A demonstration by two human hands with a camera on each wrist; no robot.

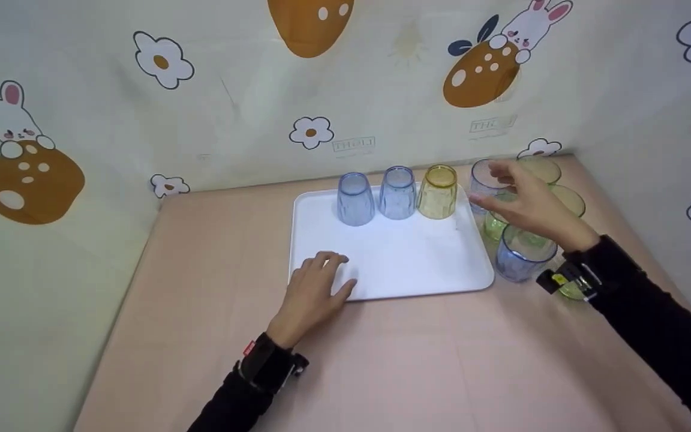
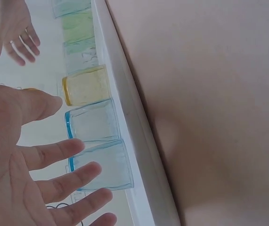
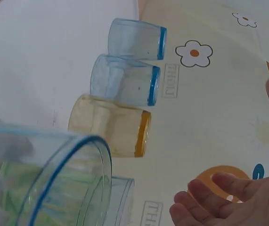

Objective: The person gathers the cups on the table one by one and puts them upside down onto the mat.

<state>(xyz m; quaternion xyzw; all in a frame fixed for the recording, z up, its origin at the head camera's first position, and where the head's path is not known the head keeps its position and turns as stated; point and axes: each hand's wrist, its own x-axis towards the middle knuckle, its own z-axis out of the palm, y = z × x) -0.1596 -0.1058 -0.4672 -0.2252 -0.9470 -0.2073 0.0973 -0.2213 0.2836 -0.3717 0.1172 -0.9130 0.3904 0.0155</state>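
Note:
My right hand (image 1: 522, 201) is raised over the glasses at the right, its fingers parted and nothing between them; in the right wrist view that hand (image 3: 238, 197) shows spread fingers. Over the front left part of a white tray (image 1: 411, 264) is my left hand (image 1: 312, 294), fingers loosely spread and empty. Along the tray's back edge stand a blue glass (image 1: 355, 201), a second blue glass (image 1: 398, 195) and a yellow glass (image 1: 438, 195) in a row, narrower ends up. Beneath and beside my right hand are a blue-rimmed glass (image 1: 519, 258) and several clear, green-tinted ones.
The tray lies on a pinkish table (image 1: 219, 252). Behind the table rises a patterned cloth wall (image 1: 231, 120) with rabbits and flowers, which also closes off both sides. A green glass (image 1: 572, 291) stands partly behind the right wrist camera.

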